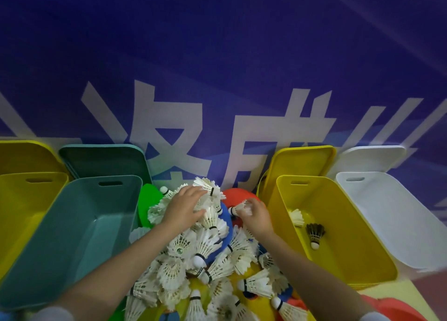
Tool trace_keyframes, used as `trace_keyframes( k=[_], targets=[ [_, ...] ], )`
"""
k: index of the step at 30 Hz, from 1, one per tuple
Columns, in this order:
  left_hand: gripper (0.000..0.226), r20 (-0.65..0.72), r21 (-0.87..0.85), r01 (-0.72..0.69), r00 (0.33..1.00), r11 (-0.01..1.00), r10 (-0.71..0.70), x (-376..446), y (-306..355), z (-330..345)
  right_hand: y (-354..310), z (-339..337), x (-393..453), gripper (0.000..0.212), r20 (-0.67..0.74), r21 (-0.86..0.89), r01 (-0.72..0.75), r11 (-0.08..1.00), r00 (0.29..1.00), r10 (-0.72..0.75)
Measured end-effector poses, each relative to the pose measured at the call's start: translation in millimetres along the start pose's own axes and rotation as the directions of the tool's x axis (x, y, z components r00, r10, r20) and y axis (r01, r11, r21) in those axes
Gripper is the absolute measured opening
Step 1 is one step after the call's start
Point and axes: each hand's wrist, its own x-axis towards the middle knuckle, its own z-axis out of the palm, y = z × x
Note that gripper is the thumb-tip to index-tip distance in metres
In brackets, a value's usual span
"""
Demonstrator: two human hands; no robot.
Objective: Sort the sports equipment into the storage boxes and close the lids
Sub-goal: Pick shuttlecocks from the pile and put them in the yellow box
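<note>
Head view, near to far: a heap of white shuttlecocks (208,267) lies in the foreground, spread over flat coloured discs (226,226) of blue, yellow, green and red; whether this rests on a bench or the floor cannot be told. Two bare forearms reach in over the heap. Left hand (185,207): fingers spread and slightly bent, laid on a cluster of shuttlecocks at the far top of the heap, apparently gathering them; no firm grip is visible. Right hand (256,213): fingers curled, pinching a single white shuttlecock (238,209) just above the red disc. Flanking the heap, lids off: a teal box (72,236) and a yellow box (21,212) on the left, both showing no contents; on the right a second yellow box (338,224) holding one white shuttlecock (296,217) and one dark shuttlecock (315,235), then a white box (391,214). Lids (104,158) lean behind the boxes against a blue banner (217,54) with white lettering. Step in hand, by judgement: collecting shuttlecocks for the right yellow box; sorting is at an early stage. Next move likely calls for lifting the picked shuttlecocks clear of the heap and carrying them rightward over that box's rim without scattering the rest.
</note>
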Motion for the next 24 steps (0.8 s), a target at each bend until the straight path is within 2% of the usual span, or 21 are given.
trace_keyframes(
  k=[4,6,8,10,14,18,21,24],
  targets=[
    [0.064,-0.130,-0.055,-0.015,0.991,0.998,0.008,-1.1,11.5,-8.8,3.1,-14.1,-11.9,0.047,-0.095,0.165,0.000,0.986,0.995,0.016],
    [0.064,-0.166,-0.140,-0.002,0.986,0.990,-0.022,-0.8,24.5,-19.2,3.5,-23.6,-15.9,0.047,-0.127,0.245,0.008,0.969,0.992,0.024],
    [0.064,-0.170,-0.277,0.008,0.984,0.961,-0.057,0.0,41.3,-29.8,3.4,-36.9,-21.4,0.044,-0.165,0.359,0.025,0.933,0.986,0.037],
    [0.064,-0.165,-0.384,-0.011,0.985,0.923,-0.057,2.1,60.3,-36.9,5.0,-56.2,-29.0,0.032,-0.213,0.444,0.070,0.893,0.976,0.030],
    [0.062,-0.124,-0.491,-0.038,0.992,0.870,-0.027,9.8,96.1,-33.6,27.9,-103.3,-35.9,0.026,-0.300,0.524,0.115,0.844,0.952,0.057],
    [0.060,-0.039,-0.583,0.008,0.999,0.813,-0.037,16.0,136.6,-8.0,71.7,-154.3,-40.5,0.025,-0.344,0.461,0.056,0.886,0.931,0.120],
    [0.047,0.072,-0.621,0.047,0.997,0.782,-0.003,16.7,174.0,20.7,113.0,-187.4,-47.5,0.032,-0.341,0.268,-0.024,0.963,0.933,0.117],
    [0.044,0.144,-0.658,0.049,0.988,0.751,0.062,21.9,211.5,46.1,143.5,-207.2,-54.4,0.037,-0.336,0.062,-0.041,0.997,0.940,0.059]
  ],
)
